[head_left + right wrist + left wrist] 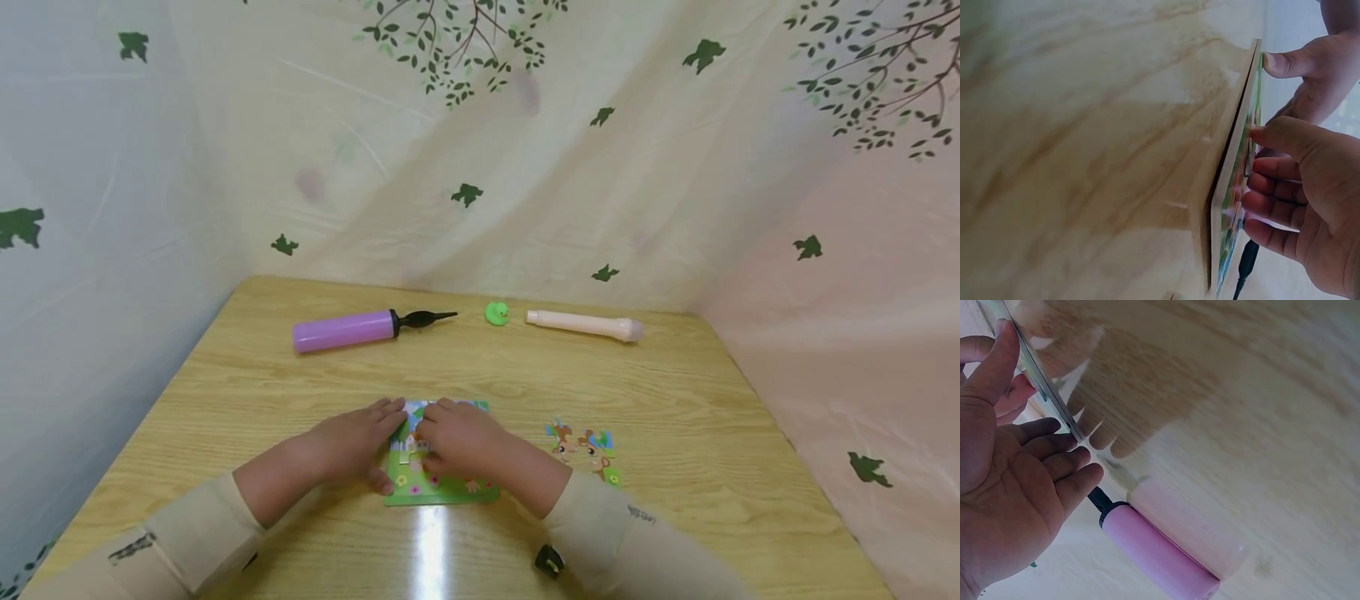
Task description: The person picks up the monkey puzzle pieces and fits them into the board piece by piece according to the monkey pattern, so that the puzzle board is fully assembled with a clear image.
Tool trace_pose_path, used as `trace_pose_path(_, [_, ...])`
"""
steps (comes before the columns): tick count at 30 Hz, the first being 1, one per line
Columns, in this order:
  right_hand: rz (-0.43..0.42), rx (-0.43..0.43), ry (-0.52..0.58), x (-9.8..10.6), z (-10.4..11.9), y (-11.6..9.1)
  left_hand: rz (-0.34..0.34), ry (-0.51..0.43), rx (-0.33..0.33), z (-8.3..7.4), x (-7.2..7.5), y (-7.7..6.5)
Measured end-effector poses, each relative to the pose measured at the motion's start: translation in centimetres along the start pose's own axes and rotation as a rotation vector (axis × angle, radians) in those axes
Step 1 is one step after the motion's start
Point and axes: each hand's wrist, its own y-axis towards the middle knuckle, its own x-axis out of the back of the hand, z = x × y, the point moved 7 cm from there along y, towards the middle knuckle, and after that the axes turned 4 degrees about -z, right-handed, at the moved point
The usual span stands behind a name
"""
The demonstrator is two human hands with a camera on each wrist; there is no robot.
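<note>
A jigsaw puzzle board [442, 498] with a green border and a garden picture lies flat on the table. My left hand [348, 446] rests along the board's left side, its fingers fairly straight and the thumb at the near left corner. Over the middle of the board is my right hand [468, 442], thumb and fingertips bent down at a puzzle piece [1249, 161] that sits slightly raised in the right wrist view. The hand covers most of that piece. Joined puzzle pieces showing monkey faces [581, 450] lie to the right, partly behind the right forearm.
Along the back of the wooden table [660, 392] lie a purple hand pump [345, 332] with a black nozzle, a small green rubber duck [497, 313] and a pale pink microphone-shaped tube [585, 325]. A small black object [549, 561] is beside the right sleeve. Leaf-patterned cloth surrounds the table.
</note>
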Motion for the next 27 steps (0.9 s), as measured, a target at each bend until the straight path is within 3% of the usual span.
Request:
trace_pose_path(8, [0.001, -0.025, 0.034, -0.4, 0.0, 0.1, -0.023, 0.024, -0.021, -0.1, -0.1, 0.1])
trace_pose_path(17, [-0.027, -0.025, 0.099, -0.1, -0.2, 0.0, -0.053, 0.067, -0.081, -1.3, 0.1, 0.0])
trace_pose_path(27, [-0.042, -0.006, 0.064, -0.2, 0.0, -0.1, -0.023, 0.039, -0.051, -1.1, -0.1, 0.0])
